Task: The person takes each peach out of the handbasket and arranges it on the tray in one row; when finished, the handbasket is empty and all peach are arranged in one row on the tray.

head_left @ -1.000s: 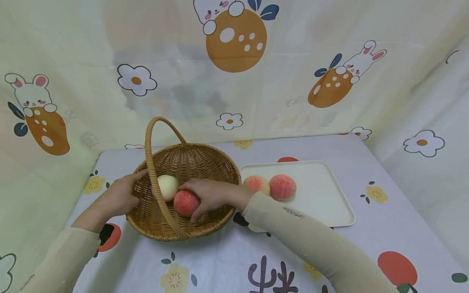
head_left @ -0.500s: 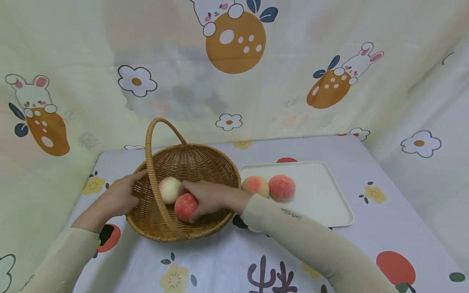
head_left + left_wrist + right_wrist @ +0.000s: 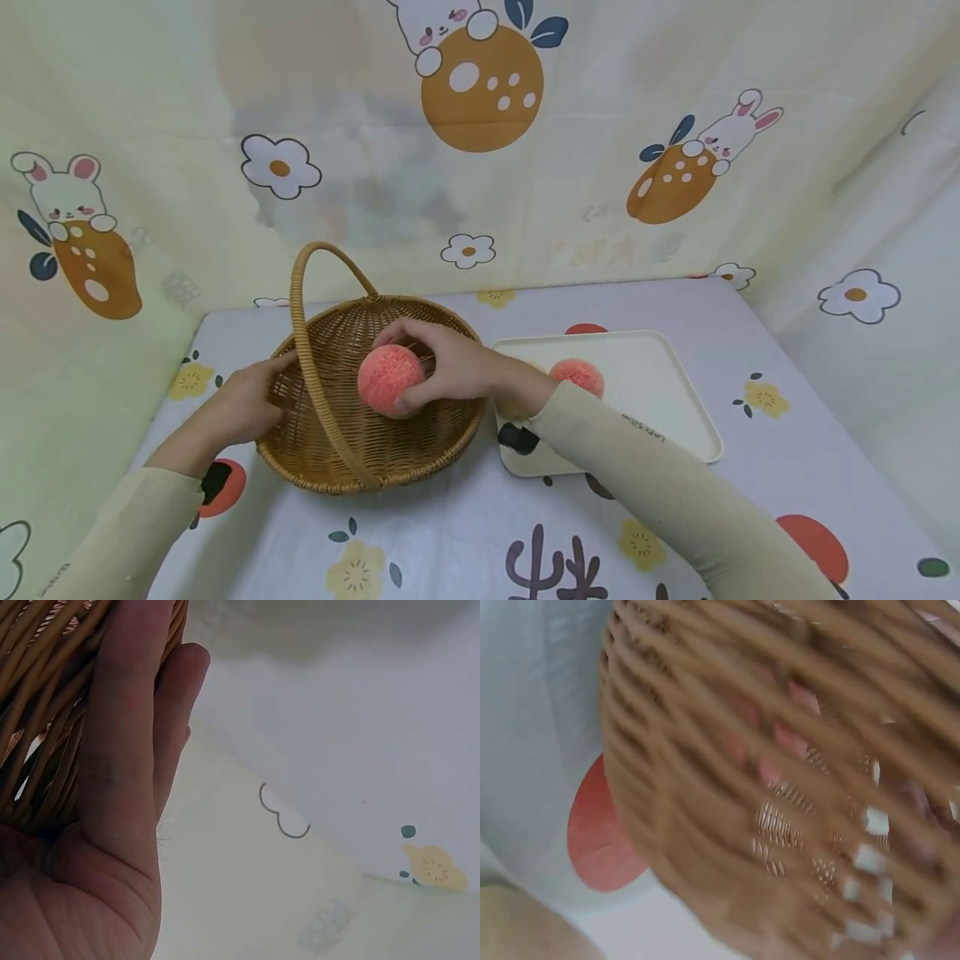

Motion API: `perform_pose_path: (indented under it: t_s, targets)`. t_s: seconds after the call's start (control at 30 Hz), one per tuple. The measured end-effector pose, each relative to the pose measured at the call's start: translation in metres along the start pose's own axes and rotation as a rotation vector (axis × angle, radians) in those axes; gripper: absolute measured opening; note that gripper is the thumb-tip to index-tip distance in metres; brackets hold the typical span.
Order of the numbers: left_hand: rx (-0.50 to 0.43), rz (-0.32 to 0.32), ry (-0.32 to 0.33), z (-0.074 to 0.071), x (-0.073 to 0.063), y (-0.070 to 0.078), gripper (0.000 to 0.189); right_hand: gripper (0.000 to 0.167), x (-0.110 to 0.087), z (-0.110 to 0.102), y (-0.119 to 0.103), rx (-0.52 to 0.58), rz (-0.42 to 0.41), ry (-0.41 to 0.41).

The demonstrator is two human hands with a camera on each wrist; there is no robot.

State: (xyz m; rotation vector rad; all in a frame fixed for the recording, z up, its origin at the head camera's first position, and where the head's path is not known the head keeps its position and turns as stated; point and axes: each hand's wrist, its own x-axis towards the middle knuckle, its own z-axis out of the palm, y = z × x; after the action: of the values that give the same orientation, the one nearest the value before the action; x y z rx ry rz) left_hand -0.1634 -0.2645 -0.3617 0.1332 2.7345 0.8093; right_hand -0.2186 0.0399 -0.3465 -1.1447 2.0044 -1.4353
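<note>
My right hand [image 3: 461, 362] holds a pinkish-red peach [image 3: 390, 379] over the wicker basket [image 3: 375, 454], thumb on its near side and fingers around the far side. The pale peach seen earlier in the basket is hidden now. On the basket's left side, my left hand [image 3: 243, 404] grips the rim; in the left wrist view its long fingers [image 3: 120, 750] lie along the woven wall. A second red peach [image 3: 577, 377] sits on the white tray [image 3: 652, 417], and my right wrist covers most of another beside it. Weave fills much of the right wrist view, with pink showing through.
The basket's tall arched handle [image 3: 311, 367] rises between my two hands. Right of the basket, the low-rimmed tray lies on a printed tablecloth [image 3: 442, 542]. A patterned curtain [image 3: 360, 108] hangs behind the table.
My right hand has lifted the red peach from low in the basket, up and slightly right. The pale peach has gone out of sight. The left hand stays at the rim.
</note>
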Motion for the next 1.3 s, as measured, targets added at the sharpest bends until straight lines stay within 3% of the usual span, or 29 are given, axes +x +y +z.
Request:
perform_pose_path:
  t_s: [0.13, 0.33, 0.73, 1.1, 1.3]
  targets:
    - [0.011, 0.001, 0.005, 0.000, 0.001, 0.000, 0.086, 0.062, -0.014, -0.016, 0.001, 0.188, -0.030, 0.031]
    - [0.003, -0.004, 0.003, 0.000, 0.000, 0.000, 0.086, 0.067, -0.046, -0.041, 0.004, 0.244, 0.003, 0.084]
    - [0.020, 0.011, 0.012, -0.001, 0.001, -0.002, 0.084, 0.066, -0.132, -0.108, 0.010, 0.145, 0.018, 0.277]
    - [0.033, 0.002, 0.011, -0.001, 0.001, -0.003, 0.084, 0.061, -0.201, -0.141, 0.044, 0.010, 0.213, 0.436]
    - [0.031, 0.002, 0.011, -0.001, 0.000, -0.001, 0.084, 0.062, -0.226, -0.148, 0.075, -0.054, 0.317, 0.457]
